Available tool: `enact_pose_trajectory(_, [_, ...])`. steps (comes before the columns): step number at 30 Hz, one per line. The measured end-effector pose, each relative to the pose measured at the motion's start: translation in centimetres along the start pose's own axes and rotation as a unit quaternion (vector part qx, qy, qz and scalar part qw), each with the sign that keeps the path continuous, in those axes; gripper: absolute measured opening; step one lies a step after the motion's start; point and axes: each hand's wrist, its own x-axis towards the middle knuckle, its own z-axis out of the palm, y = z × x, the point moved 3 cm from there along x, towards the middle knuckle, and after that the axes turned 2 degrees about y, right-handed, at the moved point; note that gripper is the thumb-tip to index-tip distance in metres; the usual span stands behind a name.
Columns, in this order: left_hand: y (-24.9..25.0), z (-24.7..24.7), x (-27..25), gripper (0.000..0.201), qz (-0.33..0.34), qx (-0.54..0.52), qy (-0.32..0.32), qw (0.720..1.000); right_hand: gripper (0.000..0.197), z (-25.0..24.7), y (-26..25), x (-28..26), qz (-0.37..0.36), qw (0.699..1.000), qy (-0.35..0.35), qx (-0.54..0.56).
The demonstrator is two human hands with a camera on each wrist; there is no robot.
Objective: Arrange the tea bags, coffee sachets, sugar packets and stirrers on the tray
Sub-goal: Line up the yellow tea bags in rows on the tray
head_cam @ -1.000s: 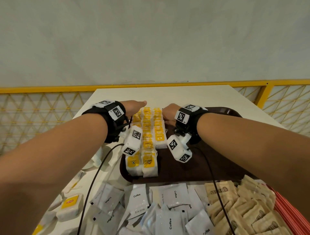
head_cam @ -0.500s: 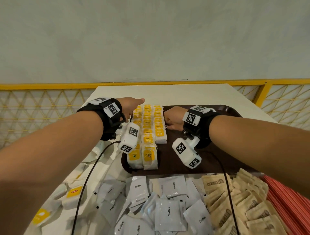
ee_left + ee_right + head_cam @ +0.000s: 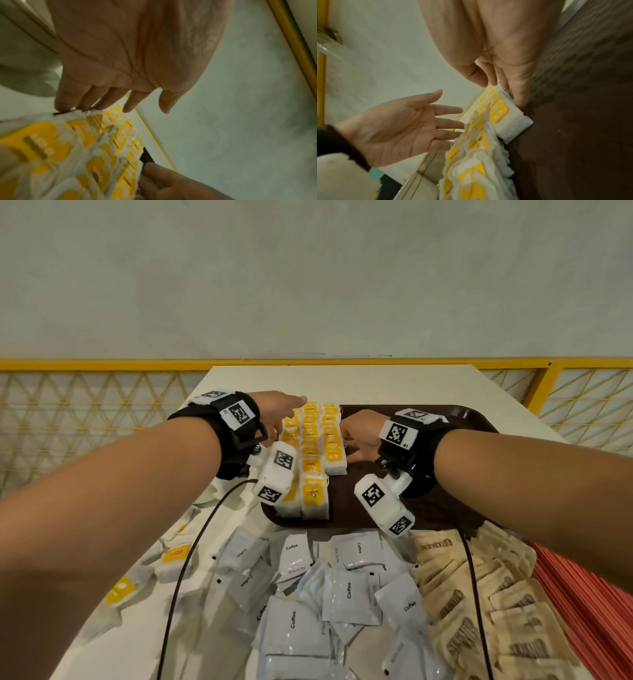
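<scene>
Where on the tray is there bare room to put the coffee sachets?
The brown tray is bare right of the tea bag rows, from the right hand to its right rim. The tray's left strip is packed with tea bags. The near table is crowded with coffee sachets and sugar packets.

dark brown tray (image 3: 445, 508) in front of you, white tea bags (image 3: 313, 453) with yellow tags, silvery-white coffee sachets (image 3: 349, 594) with black lettering, tan sugar packets (image 3: 479, 594) printed brown, red stirrers (image 3: 589, 604) near right, yellow lattice railing (image 3: 85, 412)
</scene>
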Motion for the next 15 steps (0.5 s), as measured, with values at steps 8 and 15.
enact_pose_trajectory(8, [1.5,-3.3,-8.4,0.037,0.107,-0.064,0.011,0.992,0.023,0.7,-4.6,-6.4,-0.032,0.991,0.037,0.127])
enact_pose_trajectory(15, [-8.1,-8.4,-18.4,0.076,0.143,0.154,-0.046,0.977,0.027,6.5,-11.4,-14.6,-0.235,0.954,-0.156,-0.099])
